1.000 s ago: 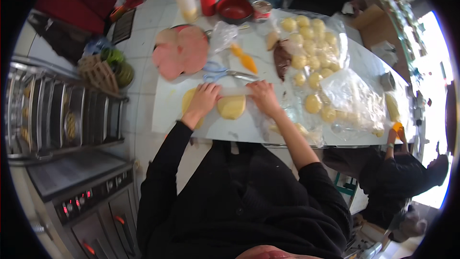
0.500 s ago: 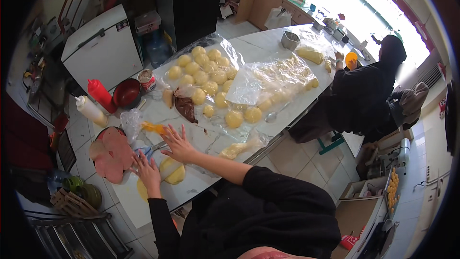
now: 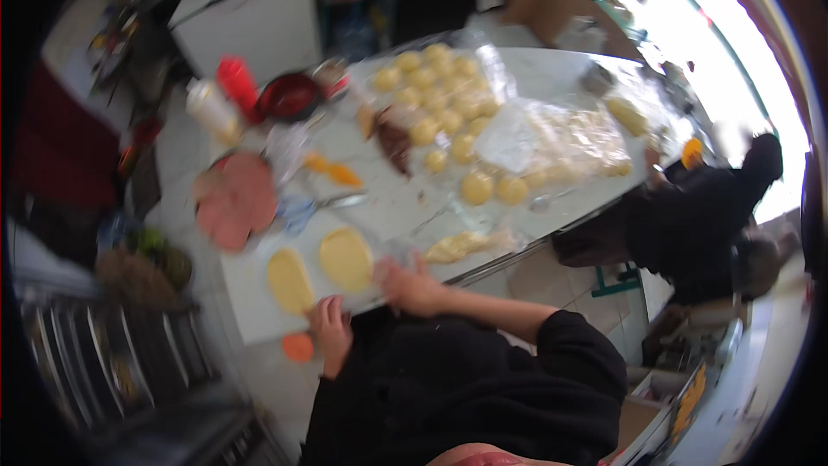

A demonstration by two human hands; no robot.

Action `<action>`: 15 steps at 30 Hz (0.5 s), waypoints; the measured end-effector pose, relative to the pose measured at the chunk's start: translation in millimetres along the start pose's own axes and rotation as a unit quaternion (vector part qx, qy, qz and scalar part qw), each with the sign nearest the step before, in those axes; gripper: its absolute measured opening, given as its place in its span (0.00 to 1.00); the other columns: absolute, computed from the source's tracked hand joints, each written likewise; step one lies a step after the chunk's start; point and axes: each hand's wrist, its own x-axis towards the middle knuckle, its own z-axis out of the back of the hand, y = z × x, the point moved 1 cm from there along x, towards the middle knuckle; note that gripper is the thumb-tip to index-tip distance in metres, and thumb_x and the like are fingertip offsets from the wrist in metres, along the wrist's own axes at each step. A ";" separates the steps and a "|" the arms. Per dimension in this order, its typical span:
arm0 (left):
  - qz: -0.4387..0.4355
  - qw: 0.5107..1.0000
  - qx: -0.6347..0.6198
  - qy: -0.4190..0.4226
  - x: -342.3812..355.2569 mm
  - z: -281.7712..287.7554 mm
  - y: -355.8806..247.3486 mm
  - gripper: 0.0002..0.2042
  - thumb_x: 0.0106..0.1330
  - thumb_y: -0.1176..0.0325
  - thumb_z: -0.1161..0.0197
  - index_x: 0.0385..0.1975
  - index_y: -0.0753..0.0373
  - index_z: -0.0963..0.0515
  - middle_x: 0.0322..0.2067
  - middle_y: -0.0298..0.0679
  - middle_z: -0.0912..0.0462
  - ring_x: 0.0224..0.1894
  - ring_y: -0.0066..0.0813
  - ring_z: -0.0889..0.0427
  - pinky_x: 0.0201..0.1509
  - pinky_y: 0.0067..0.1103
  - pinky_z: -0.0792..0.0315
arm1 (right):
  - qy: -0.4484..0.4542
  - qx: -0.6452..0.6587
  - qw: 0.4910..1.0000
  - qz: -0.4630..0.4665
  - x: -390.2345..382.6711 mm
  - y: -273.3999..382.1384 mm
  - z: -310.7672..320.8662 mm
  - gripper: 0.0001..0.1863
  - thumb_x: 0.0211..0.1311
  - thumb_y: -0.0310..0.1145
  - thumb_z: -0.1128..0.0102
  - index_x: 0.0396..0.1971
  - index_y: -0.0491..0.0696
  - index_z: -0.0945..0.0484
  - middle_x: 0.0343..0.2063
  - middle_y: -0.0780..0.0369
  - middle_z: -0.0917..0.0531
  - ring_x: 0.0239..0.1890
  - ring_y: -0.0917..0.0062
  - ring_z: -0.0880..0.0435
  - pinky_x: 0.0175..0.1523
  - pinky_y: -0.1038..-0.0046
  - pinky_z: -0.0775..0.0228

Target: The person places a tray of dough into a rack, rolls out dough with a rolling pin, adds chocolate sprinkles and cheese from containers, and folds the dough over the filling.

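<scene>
Left hand (image 3: 332, 330) and right hand (image 3: 414, 287) by the near edge of the bench (image 3: 250, 298), dough ovals (image 3: 346, 260) near its left corner; honestly too blurry to tell if either's gripping anything.

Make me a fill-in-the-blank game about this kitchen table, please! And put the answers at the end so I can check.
1. Exactly ____ flat dough ovals lie near the person's left hand.
2. The scissors on the table have ____ handles.
3. Beside the white squeeze bottle stands a ____ squeeze bottle.
4. In the picture, the round pink slices are on the ____ side of the scissors.

Missing words: two; blue; red; left.
</scene>
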 end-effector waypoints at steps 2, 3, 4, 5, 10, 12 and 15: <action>-0.093 0.990 0.051 -0.088 -10.3 2.7 4.9 0.14 0.50 0.74 0.44 0.39 0.64 0.29 0.38 0.43 0.29 0.43 0.44 0.31 0.54 0.41 0.43 | -0.100 0.170 0.980 -0.024 4.5 -28.3 8.9 0.31 0.55 0.33 0.54 0.59 0.46 0.49 0.62 0.56 0.51 0.66 0.65 0.58 0.58 0.39 0.70; -0.091 0.988 0.068 -0.104 -15.3 8.0 6.7 0.14 0.50 0.72 0.43 0.39 0.63 0.28 0.38 0.42 0.29 0.43 0.41 0.32 0.55 0.41 0.44 | 0.039 -0.065 0.996 -0.048 19.4 -39.2 29.5 0.26 0.57 0.29 0.56 0.57 0.45 0.44 0.61 0.56 0.49 0.65 0.68 0.54 0.61 0.49 0.60; -0.091 0.983 0.085 -0.132 -19.9 16.0 10.7 0.14 0.50 0.70 0.42 0.39 0.61 0.28 0.39 0.40 0.28 0.44 0.37 0.32 0.56 0.40 0.44 | -0.128 0.145 0.976 -0.101 35.8 -45.8 37.3 0.21 0.58 0.27 0.55 0.53 0.45 0.38 0.55 0.57 0.38 0.57 0.71 0.41 0.55 0.62 0.48; -0.067 0.984 0.098 -0.131 -28.4 24.8 16.9 0.14 0.50 0.70 0.42 0.39 0.61 0.28 0.39 0.40 0.28 0.44 0.37 0.32 0.56 0.40 0.44 | -0.309 0.341 0.884 -0.086 47.1 -55.7 44.6 0.17 0.58 0.25 0.54 0.49 0.45 0.32 0.49 0.57 0.28 0.49 0.73 0.28 0.50 0.76 0.36; 0.111 0.927 -0.004 -0.358 -55.5 70.8 32.0 0.13 0.58 0.71 0.46 0.43 0.66 0.30 0.41 0.45 0.30 0.44 0.39 0.32 0.51 0.31 0.39 | -0.195 0.382 0.902 -0.044 98.3 -29.5 52.4 0.16 0.53 0.28 0.46 0.43 0.43 0.28 0.44 0.53 0.26 0.44 0.62 0.26 0.50 0.69 0.35; 0.159 0.899 -0.032 -0.407 -58.2 88.4 35.2 0.14 0.60 0.71 0.47 0.44 0.67 0.32 0.42 0.45 0.31 0.45 0.38 0.32 0.51 0.29 0.38 | -0.216 0.316 0.923 0.044 108.4 -9.7 35.7 0.18 0.49 0.30 0.43 0.43 0.43 0.28 0.41 0.53 0.25 0.43 0.63 0.26 0.50 0.68 0.36; 0.213 0.844 -0.093 -0.483 -64.8 105.8 41.7 0.15 0.62 0.70 0.48 0.47 0.69 0.34 0.44 0.45 0.32 0.46 0.35 0.32 0.51 0.25 0.39 | -0.152 0.170 0.974 0.011 114.8 7.9 32.7 0.19 0.43 0.30 0.39 0.39 0.45 0.25 0.34 0.55 0.24 0.42 0.64 0.28 0.48 0.68 0.35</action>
